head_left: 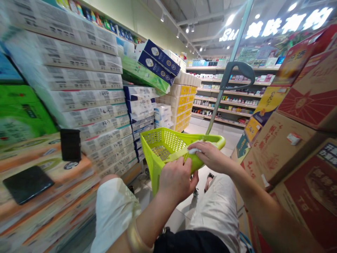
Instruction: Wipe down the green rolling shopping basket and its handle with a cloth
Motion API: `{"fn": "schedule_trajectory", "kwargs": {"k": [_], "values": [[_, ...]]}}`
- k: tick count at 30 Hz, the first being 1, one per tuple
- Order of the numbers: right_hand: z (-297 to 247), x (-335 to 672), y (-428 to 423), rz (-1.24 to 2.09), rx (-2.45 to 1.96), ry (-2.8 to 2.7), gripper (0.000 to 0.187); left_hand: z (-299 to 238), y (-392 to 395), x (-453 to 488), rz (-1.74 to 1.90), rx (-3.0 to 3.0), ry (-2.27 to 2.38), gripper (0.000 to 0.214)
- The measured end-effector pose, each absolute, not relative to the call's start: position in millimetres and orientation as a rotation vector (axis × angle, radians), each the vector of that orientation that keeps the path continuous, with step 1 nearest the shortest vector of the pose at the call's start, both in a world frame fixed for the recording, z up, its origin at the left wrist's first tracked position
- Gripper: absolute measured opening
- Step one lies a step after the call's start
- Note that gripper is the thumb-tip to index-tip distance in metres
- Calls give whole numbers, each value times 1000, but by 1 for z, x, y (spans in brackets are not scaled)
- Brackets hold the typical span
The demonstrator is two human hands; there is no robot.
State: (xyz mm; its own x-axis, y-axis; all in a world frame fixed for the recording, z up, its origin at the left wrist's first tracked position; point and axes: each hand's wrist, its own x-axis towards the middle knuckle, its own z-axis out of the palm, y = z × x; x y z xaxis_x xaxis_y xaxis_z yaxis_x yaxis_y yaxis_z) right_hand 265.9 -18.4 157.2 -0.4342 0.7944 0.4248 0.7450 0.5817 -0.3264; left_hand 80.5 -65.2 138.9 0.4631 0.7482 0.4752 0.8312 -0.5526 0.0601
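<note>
A lime-green shopping basket (150,160) with perforated walls stands between my knees, and its inside looks bare. A long pull handle (225,80) with a grey grip rises from its right end. My left hand (176,177) is closed around the basket's near rim, thumb below the edge. Farther right along the rim, my right hand (206,154) presses a small crumpled white tissue (194,151) against the green plastic. That tissue is mostly covered by the fingers. The lower part of the basket is hidden behind my left forearm.
Stacked tissue packs (100,95) rise on the left. A black phone (28,184) and a small black case (70,144) lie on orange packs there. Cardboard cartons (286,140) crowd the right side. Stocked shelves (234,93) stand across the aisle at the back.
</note>
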Motion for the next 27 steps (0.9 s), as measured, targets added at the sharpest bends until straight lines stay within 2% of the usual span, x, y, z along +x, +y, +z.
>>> {"fn": "schedule_trajectory", "kwargs": {"k": [10, 18, 23, 27], "values": [[115, 283, -22, -32, -1295, -1663, 31, 140, -66, 78, -653, -2528, -1359, 22], [95, 244, -52, -149, -1038, -1732, 34, 142, -67, 70, -651, -2555, -1364, 19], [89, 273, -30, -119, -1113, -1479, 31, 142, -69, 67, -649, -2560, -1346, 20], [89, 257, -34, -136, -1133, -1410, 33, 143, -69, 67, -657, -2556, -1343, 21]]}}
